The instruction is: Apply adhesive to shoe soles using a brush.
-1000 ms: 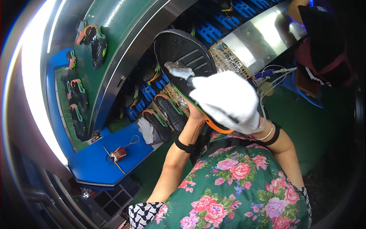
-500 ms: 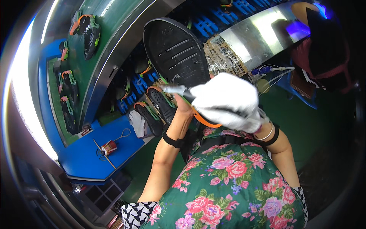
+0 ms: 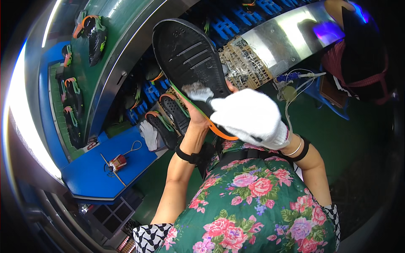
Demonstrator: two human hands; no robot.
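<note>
A black clog (image 3: 187,59) with a green edge and an orange strap is held up in front of me, its hollow inside or sole face turned toward my view. My bare left hand (image 3: 197,117) grips it from beneath, with fingertips showing at its right edge. On my right hand (image 3: 249,116) is a white knitted glove. Its fingers are closed round the handle of a brush (image 3: 198,92), whose pale, dark-rooted bristles lie against the clog's black face near the left edge. The handle is mostly hidden by the glove.
Two more clogs (image 3: 174,114) stand beyond my left forearm, near a white glove (image 3: 148,134). A blue table (image 3: 86,175) carries a red container with sticks. At left, a green conveyor belt (image 3: 114,31) bears several shoes. Taped cardboard (image 3: 247,63) covers part of a metal rail; another person (image 3: 358,55) is at right.
My gloved right hand has shifted slightly left and down, and its motion blur is gone. The bristles now press on the clog's face. The clog has moved a little left.
</note>
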